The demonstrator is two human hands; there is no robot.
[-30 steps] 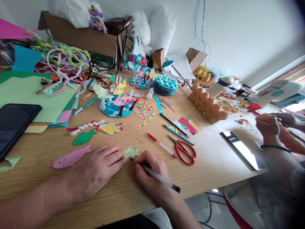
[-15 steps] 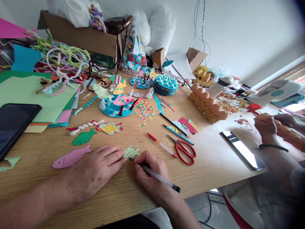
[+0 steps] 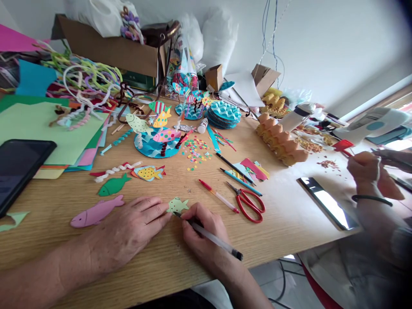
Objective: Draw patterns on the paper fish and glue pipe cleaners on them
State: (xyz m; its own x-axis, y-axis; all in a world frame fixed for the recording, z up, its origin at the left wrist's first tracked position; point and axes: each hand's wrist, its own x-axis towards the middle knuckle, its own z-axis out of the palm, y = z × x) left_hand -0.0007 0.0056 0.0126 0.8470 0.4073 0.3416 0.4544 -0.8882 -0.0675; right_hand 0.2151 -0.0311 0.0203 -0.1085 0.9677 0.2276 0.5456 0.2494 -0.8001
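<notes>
Left hand (image 3: 128, 231): it lies flat on the table (image 3: 283, 223) with the fingers stretched out and holds nothing. The fingertips press on the left end of the paper fish (image 3: 177, 205).
Right hand (image 3: 202, 234): it is closed around a pen (image 3: 214, 240), with thumb and fingers gripping low on it.
Paper fish: it is pale green and lies flat near the front edge of the table, about the middle, between the two hands.
Pen: its tip touches the lower edge of the paper fish, and its dark end points toward the front edge.
Left of the hands: a purple fish (image 3: 96, 213) is just beside the left hand, and a green fish (image 3: 113, 185) lies behind it.
Right of the hands: a red pen (image 3: 219, 196) and scissors (image 3: 249, 201) are near the right hand, not touching it.
Left edge: a tablet (image 3: 19, 169) lies partly on sheets of coloured paper (image 3: 38, 128).
Right edge: another person's hand (image 3: 367, 171) is closed around something thin, but I cannot tell what. A phone (image 3: 326, 202) lies near it.
</notes>
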